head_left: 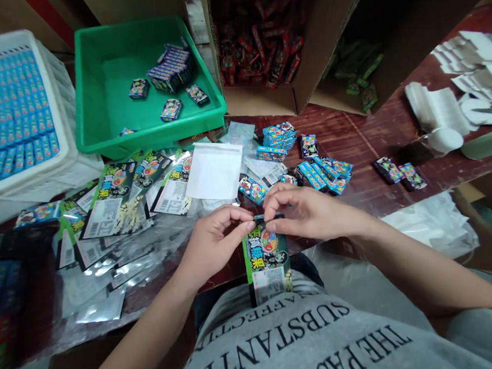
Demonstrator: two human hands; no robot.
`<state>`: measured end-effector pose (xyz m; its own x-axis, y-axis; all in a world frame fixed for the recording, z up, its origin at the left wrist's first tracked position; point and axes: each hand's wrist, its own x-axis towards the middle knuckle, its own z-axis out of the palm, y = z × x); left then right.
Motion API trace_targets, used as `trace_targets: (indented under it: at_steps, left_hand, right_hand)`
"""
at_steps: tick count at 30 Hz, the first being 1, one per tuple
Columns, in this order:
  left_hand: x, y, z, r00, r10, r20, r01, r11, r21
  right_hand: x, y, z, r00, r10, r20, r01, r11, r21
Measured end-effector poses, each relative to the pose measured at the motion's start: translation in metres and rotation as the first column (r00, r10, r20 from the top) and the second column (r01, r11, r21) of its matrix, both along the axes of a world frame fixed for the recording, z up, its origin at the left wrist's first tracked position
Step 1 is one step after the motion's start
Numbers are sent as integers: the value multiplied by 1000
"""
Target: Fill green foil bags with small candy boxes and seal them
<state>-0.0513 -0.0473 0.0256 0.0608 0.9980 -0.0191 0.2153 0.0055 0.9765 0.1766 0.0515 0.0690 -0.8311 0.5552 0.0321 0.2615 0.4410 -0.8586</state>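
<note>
Between my two hands hangs a green and black printed candy pouch (268, 256), its top edge pinched near the table's front edge. My left hand (222, 237) grips the upper left corner between thumb and forefinger. At the upper right, my right hand (300, 211) pinches the same edge, fingers curled. Whether the pouch's mouth is sealed or parted cannot be made out. Just beyond my hands lie small blue candy boxes (252, 189), some stacked (279, 134). A white paper sheet (214, 171) rests on more printed pouches (110, 199) to the left.
A green tray (111, 135) holds several dark small boxes. Left of it stands a white crate (60, 85) packed with blue boxes. Cardboard cartons (261, 100) with red and green packs stand behind. Two dark boxes (388, 170), a white-capped bottle (445, 139) and folded papers lie right.
</note>
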Motion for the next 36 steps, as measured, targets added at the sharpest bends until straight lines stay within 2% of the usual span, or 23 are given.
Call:
trace_targets:
  at_steps: [3, 6, 9, 11, 13, 15, 17, 19, 21, 22, 24, 25, 26, 28, 30, 31, 32, 34, 36]
  left_hand:
    - [1, -3, 2, 1000, 8, -19, -8, 1000, -6]
    - [1, -7, 5, 999, 35, -9, -36, 999, -29]
    - [0, -15, 10, 995, 55, 78, -51, 997, -54]
    - [-1, -23, 9, 983, 81, 167, -72, 995, -63]
    - [-5, -35, 4, 939, 125, 320, -103, 991, -84]
    - [-12, -52, 0, 868, 181, 463, -158, 983, -89]
    - [-26, -74, 3, 829, 247, 502, -241, 967, -77]
    - [-54, -101, 19, 831, 359, 425, -372, 926, -55]
    - [-100, -132, 43, 793, 545, 271, -562, 827, -20]
    - [-129, -149, 56, 721, 671, 173, -684, 729, 26]
    - [-196, -181, 76, 484, 874, -51, -863, 486, 139]
    - [-231, -194, 81, 417, 900, -129, -891, 432, 138]
    - [-264, -206, 84, 402, 899, -172, -904, 420, 79]
    - [-320, -222, 82, 466, 848, -252, -885, 442, -150]
    - [-357, -227, 74, 510, 800, -317, -857, 439, -271]
    - [-368, -226, 71, 518, 781, -349, -852, 437, -287]
    - [-375, -224, 69, 522, 764, -380, -852, 440, -285]
    - [-379, -216, 67, 527, 729, -437, -850, 453, -269]
    - [-375, -207, 69, 460, 677, -575, -879, 439, -186]
  right_hand:
    - [-9, -3, -6, 994, -62, 92, 51, 992, 115]
    - [-12, -11, -8, 986, -147, 81, 124, 963, 239]
    - [-8, -18, -5, 991, -84, 107, 45, 944, 326]
    - [-8, -16, -8, 991, 1, 137, -39, 961, 274]
    - [-17, -9, -13, 992, 31, 120, -50, 986, 161]
    - [-43, -4, -18, 999, -11, 53, 8, 998, 62]
    - [-83, -6, -19, 998, -56, -40, 54, 998, -37]
    - [-129, -16, -15, 991, -37, -131, 14, 985, -171]
    - [-172, -29, -10, 977, 27, -213, -87, 957, -277]
    - [-191, -35, -9, 969, 63, -240, -136, 944, -302]
    - [-219, -42, -11, 959, 136, -247, -210, 929, -305]
    - [-229, -43, -13, 958, 167, -235, -234, 926, -296]
    - [-237, -42, -17, 957, 187, -220, -246, 926, -285]
    - [-247, -38, -26, 962, 203, -183, -243, 943, -229]
    - [-253, -33, -35, 970, 208, -124, -215, 976, -46]
    - [-255, -31, -40, 974, 211, -79, -204, 975, 90]
    - [-257, -29, -44, 977, 210, -23, -199, 952, 233]
    - [-263, -31, -52, 975, 200, 99, -223, 858, 462]
    - [-271, -35, -61, 962, 177, 205, -265, 774, 575]
